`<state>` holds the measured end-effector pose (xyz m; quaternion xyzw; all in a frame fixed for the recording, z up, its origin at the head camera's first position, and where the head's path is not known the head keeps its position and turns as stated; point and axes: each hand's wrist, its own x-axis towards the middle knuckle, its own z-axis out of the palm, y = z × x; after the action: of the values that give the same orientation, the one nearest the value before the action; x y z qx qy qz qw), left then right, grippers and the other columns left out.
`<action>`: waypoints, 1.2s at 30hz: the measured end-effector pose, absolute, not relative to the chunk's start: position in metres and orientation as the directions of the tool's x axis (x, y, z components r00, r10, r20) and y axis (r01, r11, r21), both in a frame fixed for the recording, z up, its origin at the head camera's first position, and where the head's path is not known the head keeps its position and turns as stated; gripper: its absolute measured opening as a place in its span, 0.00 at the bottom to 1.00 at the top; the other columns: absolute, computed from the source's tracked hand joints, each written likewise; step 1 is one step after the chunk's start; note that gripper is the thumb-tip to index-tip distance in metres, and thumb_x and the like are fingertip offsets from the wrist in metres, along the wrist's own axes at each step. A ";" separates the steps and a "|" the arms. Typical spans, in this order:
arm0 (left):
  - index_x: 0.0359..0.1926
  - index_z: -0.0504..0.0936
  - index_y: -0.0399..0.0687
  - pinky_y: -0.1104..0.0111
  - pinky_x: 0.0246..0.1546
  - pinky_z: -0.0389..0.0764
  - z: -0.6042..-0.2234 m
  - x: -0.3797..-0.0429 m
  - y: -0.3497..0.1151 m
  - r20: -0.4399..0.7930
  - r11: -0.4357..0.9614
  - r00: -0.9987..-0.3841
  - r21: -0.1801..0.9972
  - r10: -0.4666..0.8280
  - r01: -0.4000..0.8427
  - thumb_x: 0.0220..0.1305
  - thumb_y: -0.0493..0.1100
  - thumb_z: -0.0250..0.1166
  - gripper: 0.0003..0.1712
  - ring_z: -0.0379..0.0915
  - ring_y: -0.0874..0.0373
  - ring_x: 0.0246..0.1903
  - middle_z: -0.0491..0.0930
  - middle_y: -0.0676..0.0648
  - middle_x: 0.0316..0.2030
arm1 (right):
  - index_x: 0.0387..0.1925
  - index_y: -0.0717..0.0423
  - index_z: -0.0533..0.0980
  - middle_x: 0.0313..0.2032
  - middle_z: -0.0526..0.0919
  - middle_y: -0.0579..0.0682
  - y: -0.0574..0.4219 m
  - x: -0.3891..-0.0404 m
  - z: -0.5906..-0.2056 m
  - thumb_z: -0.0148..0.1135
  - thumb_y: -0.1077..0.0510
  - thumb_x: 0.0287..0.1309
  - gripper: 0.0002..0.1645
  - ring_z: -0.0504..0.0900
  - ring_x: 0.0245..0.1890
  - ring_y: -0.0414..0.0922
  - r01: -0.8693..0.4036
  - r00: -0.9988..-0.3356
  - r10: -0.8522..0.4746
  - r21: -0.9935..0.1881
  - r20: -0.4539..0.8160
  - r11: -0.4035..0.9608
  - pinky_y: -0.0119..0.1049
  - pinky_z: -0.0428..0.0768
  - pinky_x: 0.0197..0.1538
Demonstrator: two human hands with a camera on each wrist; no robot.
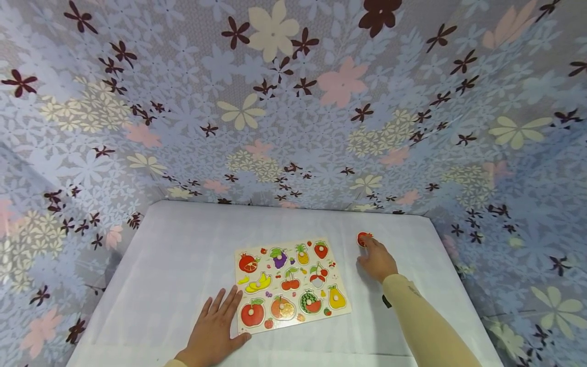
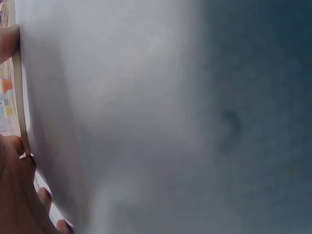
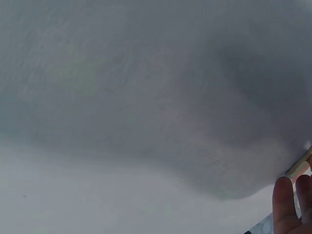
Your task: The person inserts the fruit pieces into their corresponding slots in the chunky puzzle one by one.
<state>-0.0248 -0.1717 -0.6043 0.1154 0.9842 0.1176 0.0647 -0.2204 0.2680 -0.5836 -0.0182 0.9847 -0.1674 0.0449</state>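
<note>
A wooden fruit puzzle board (image 1: 293,321) lies on the white table, bearing several fruit shapes with small knobs. My left hand (image 1: 213,326) rests palm down at its left edge, fingers spread, fingertips and thumb touching the border. In the left wrist view, fingers (image 2: 7,44) lie along the board's edge. To the right of the board, a loose red fruit-shaped puzzle piece (image 1: 362,239) is partly covered by the fingers of my right hand (image 1: 379,262). Those fingers reach over the piece, while the thumb stands apart from it. The right wrist view catches fingertips (image 3: 282,187) beside the piece's wooden edge (image 3: 296,168).
A white cloth covers the table (image 1: 183,239), which ends in front of a floral fabric wall (image 1: 284,127). The same fabric hangs on the left and right sides. A dark band-like object (image 1: 387,301) shows beneath the right wrist.
</note>
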 end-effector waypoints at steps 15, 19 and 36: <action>0.77 0.59 0.47 0.42 0.71 0.47 -0.604 -0.025 -0.171 -0.067 0.939 -0.967 0.263 0.246 0.221 0.55 0.76 0.61 0.58 0.44 0.43 0.75 0.54 0.47 0.76 | 0.66 0.59 0.70 0.64 0.71 0.63 0.265 -0.217 -0.581 0.67 0.58 0.56 0.36 0.69 0.63 0.62 -0.034 -0.997 -0.056 -0.366 -0.051 0.930 0.61 0.69 0.63; 0.77 0.58 0.47 0.42 0.71 0.47 -0.604 -0.024 -0.171 -0.076 0.940 -0.967 0.263 0.245 0.217 0.55 0.76 0.61 0.58 0.44 0.43 0.75 0.54 0.47 0.76 | 0.60 0.58 0.76 0.58 0.77 0.60 0.262 -0.214 -0.585 0.71 0.59 0.54 0.30 0.75 0.54 0.58 -0.048 -0.999 -0.054 -0.376 -0.003 0.925 0.58 0.74 0.59; 0.77 0.59 0.47 0.42 0.70 0.49 -0.607 -0.024 -0.172 -0.065 0.940 -0.966 0.256 0.249 0.225 0.55 0.76 0.61 0.59 0.45 0.43 0.74 0.55 0.47 0.76 | 0.62 0.62 0.75 0.60 0.75 0.62 0.260 -0.209 -0.600 0.70 0.54 0.59 0.31 0.75 0.57 0.60 -0.062 -0.996 -0.045 -0.255 0.073 0.965 0.57 0.74 0.60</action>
<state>-0.0244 -0.1720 -0.6068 0.1203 0.9838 0.1241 0.0481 -0.2088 0.2605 -0.5996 -0.0270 0.9906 -0.1297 -0.0332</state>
